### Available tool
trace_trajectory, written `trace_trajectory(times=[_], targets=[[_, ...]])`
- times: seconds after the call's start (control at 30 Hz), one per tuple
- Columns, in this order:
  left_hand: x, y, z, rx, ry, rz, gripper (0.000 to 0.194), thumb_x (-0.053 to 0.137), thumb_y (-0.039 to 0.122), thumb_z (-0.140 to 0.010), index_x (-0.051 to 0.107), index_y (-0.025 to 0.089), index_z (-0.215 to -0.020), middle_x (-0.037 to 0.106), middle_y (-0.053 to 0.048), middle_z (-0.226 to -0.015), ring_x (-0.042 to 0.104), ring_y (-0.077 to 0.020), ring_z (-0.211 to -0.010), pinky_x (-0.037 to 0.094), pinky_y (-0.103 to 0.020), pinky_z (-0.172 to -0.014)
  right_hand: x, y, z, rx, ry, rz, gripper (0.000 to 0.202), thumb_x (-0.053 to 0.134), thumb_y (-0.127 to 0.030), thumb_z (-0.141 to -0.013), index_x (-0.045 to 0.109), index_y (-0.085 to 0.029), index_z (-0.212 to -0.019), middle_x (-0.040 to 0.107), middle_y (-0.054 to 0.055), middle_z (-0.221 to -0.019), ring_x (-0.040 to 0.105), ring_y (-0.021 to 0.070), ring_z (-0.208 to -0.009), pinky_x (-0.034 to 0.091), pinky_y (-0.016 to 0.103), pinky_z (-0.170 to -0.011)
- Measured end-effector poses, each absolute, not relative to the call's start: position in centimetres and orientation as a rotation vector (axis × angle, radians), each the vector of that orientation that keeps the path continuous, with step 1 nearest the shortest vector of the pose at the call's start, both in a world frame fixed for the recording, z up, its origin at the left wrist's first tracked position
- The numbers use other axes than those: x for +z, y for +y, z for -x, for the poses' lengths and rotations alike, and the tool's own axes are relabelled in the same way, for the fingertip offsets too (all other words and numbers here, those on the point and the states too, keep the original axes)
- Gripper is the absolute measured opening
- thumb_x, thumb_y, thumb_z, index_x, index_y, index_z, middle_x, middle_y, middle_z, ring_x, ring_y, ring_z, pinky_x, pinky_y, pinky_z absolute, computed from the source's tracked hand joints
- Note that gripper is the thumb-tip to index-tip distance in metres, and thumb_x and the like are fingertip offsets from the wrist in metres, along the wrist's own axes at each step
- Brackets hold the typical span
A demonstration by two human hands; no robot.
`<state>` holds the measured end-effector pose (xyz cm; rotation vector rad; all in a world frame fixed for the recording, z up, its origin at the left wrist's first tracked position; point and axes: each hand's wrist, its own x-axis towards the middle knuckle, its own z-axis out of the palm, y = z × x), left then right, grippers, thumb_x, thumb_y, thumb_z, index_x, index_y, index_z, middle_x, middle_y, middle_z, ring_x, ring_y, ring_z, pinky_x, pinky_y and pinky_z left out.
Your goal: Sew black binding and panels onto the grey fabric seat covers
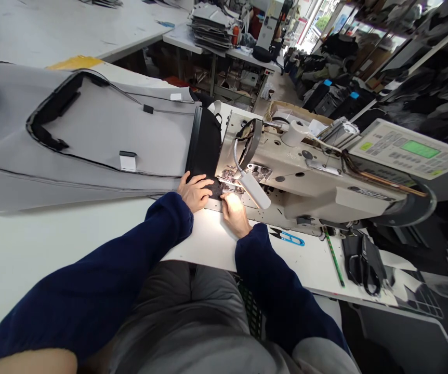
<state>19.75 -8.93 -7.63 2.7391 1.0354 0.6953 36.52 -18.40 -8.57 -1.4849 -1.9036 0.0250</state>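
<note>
A large grey fabric piece [138, 140] with black trim lies across the left of the table. Its black end panel [204, 143] runs up to the industrial sewing machine [286, 166]. My left hand [195, 192] rests on the near corner of that panel, fingers stretched out and pressing it down. Close to the machine's needle area, my right hand [236, 213] is closed in a pinch at the panel's near edge. A lit lamp [254, 189] on a bendable neck shines on this hand. What lies between its fingertips is small and partly hidden.
Blue thread snips [287, 237] and a green pencil [333, 257] lie right of my right hand. Beyond them is a black pouch [364, 262]. A control panel [411, 148] stands behind the machine. Stacked dark pieces [210, 26] sit on the far table.
</note>
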Motion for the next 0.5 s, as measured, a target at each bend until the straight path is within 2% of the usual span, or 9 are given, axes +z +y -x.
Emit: trace_trajectory(times=[0.17, 0.27, 0.4, 0.5], targets=[[-7.65, -8.96, -19.73, 0.697, 1.042, -2.757, 0.020, 0.053, 0.022, -0.081, 0.071, 0.031, -0.082, 0.060, 0.007, -0.125, 0.045, -0.0213, -0.125, 0.012, -0.054, -0.112, -8.35, -18.40, -36.54, -0.011, -1.975, 1.467, 0.031, 0.038, -0.009, -0.087, 0.051, -0.013, -0.114, 0.057, 0.015, -0.116, 0.050, 0.0225, -0.116, 0.042, 0.041, -0.099], [-7.74, -8.87, -19.66, 0.708, 1.031, -2.764, 0.021, 0.052, 0.022, -0.081, 0.071, 0.032, -0.080, 0.060, 0.007, -0.125, 0.045, -0.0205, -0.125, 0.012, -0.053, -0.112, -8.44, -18.46, -36.43, -0.052, -2.112, 1.511, 0.040, 0.039, -0.004, -0.082, 0.050, -0.012, -0.120, 0.057, 0.014, -0.120, 0.046, 0.0245, -0.120, 0.043, 0.040, -0.095], [-7.67, -8.77, -19.48, 0.691, 1.002, -2.780, 0.023, 0.051, 0.021, -0.080, 0.071, 0.031, -0.080, 0.057, 0.007, -0.129, 0.044, -0.0213, -0.125, 0.013, -0.053, -0.112, -8.36, -18.76, -36.11, -0.121, -2.218, 1.622, 0.043, 0.039, -0.003, -0.080, 0.050, -0.009, -0.121, 0.061, 0.015, -0.109, 0.053, 0.0260, -0.106, 0.045, 0.037, -0.082], [-7.57, -8.77, -19.31, 0.725, 0.959, -2.801, 0.024, 0.050, 0.021, -0.081, 0.071, 0.030, -0.080, 0.057, 0.007, -0.129, 0.044, -0.0220, -0.125, 0.012, -0.053, -0.112, -8.29, -18.88, -35.91, -0.151, -2.248, 1.633, 0.041, 0.039, -0.004, -0.082, 0.051, -0.009, -0.120, 0.061, 0.015, -0.104, 0.055, 0.0253, -0.100, 0.044, 0.037, -0.080]])
